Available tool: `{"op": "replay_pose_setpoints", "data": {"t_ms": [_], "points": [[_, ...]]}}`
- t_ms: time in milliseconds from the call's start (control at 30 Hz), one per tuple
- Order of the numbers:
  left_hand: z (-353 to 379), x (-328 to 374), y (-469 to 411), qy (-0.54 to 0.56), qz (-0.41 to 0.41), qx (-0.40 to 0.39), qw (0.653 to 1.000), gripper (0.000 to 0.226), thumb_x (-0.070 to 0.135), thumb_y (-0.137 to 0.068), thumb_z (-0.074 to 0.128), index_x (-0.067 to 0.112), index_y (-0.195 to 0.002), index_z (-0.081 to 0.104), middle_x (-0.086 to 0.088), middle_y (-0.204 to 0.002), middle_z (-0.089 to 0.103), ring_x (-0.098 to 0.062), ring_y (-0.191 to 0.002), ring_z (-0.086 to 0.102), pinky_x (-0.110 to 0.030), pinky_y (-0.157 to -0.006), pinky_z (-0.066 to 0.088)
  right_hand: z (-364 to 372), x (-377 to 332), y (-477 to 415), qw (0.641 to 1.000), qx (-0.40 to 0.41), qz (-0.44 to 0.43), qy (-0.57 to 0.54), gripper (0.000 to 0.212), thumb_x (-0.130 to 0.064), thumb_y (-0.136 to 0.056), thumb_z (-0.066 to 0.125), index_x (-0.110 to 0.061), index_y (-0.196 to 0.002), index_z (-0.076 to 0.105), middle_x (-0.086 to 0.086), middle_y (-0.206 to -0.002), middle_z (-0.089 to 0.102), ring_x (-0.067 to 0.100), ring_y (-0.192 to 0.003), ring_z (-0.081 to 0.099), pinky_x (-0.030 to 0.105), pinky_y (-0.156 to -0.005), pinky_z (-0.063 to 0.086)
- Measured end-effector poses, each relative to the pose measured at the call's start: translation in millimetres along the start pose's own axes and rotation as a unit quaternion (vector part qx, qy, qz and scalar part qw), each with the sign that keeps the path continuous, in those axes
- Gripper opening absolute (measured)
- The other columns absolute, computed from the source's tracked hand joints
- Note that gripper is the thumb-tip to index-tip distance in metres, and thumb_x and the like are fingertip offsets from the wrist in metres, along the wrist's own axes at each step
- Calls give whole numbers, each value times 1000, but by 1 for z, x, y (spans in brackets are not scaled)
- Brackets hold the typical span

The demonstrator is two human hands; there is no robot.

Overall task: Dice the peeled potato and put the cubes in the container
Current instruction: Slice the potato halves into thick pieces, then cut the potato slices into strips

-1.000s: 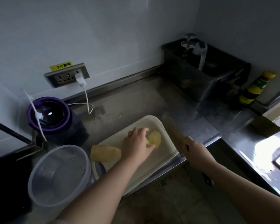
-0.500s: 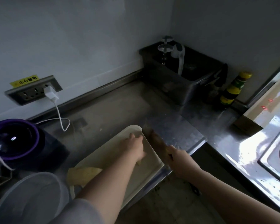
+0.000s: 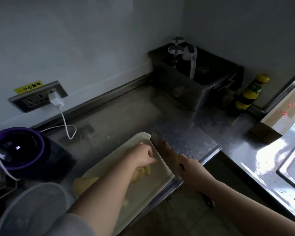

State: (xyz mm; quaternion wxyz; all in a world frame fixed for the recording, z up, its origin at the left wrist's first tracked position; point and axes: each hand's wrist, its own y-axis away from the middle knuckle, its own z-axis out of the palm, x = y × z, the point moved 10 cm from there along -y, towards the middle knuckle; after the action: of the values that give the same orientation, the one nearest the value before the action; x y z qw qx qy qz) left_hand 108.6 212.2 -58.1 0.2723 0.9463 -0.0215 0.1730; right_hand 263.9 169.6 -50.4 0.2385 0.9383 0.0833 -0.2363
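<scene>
Here, left hand (image 3: 142,155) curled over lumpy potato (image 3: 144,170), right hand (image 3: 192,171) gripping broad blurred knife (image 3: 162,147).

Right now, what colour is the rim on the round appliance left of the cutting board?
Purple. The rim shows best in the head view.

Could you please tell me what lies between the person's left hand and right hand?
Head view: the blurred knife, held by the right hand, and the cutting board's right rim.
</scene>
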Motion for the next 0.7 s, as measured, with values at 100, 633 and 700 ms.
{"op": "replay_pose_setpoints", "data": {"t_ms": [100,633,700], "points": [[4,1,10,38,26,-67,997,26,40,-86,67,20,-102,61,1,-106,60,-13,-93,56,-26,-78,44,1,-3,2,1000,-5,-5,1,6,-22,-103,42,-25,-99,46,-5,-85,59,10,-77,64,24,-71,54],[4,-45,33,167,-56,65,982,69,40,-80,73,19,-138,42,-2,-138,48,-20,-123,50,-33,-100,45,23,-26,14,997,-16,-44,55,23,-27,-105,37,-21,-123,51,-2,-91,65,9,-79,67,27,-74,58],[7,-45,35,171,-72,91,978,62,36,-82,73,16,-134,47,-3,-131,56,-20,-118,54,-33,-98,47,25,-26,14,997,-12,-48,67,20,-27,-105,37,-23,-121,49,-3,-89,64,8,-77,65,24,-70,57]]}}
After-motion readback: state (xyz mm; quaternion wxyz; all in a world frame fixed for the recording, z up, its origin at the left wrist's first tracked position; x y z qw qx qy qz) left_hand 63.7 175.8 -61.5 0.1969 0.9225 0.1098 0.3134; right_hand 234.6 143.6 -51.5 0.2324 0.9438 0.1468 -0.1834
